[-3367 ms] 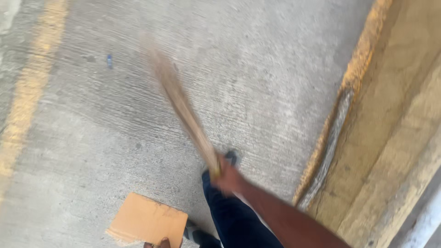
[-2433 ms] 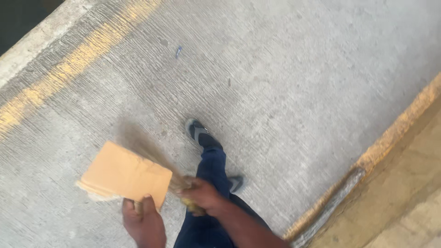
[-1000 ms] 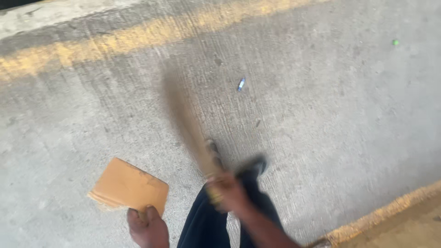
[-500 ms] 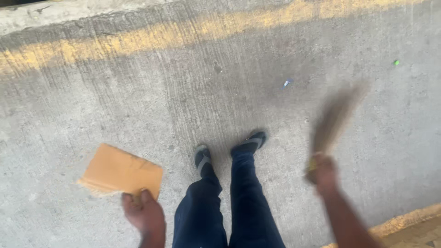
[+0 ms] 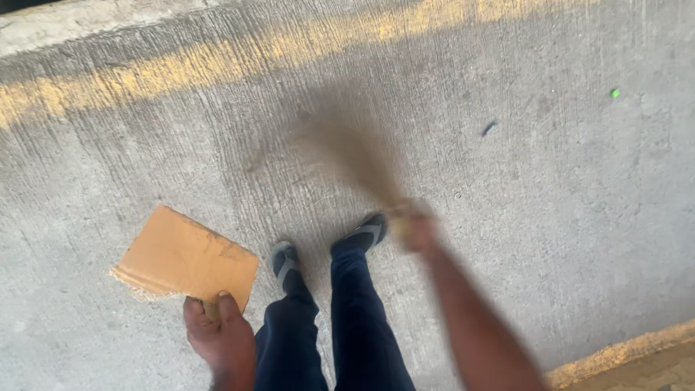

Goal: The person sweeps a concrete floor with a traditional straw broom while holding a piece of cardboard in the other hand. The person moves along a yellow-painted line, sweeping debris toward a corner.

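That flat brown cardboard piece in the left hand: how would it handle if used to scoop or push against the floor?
The cardboard piece looks light: the left hand pinches it by one edge only. It stays flat, so probably fairly stiff. Its ragged near edge suggests it may bend or fray when pressed on the rough concrete floor.

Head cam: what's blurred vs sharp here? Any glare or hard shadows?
Head view: the right hand and the straw broom it swings are smeared by motion blur; the left hand, the cardboard piece it grips and the concrete floor are sharp. Lighting is soft, with no glare and no hard shadows; the yellow painted line looks faded.
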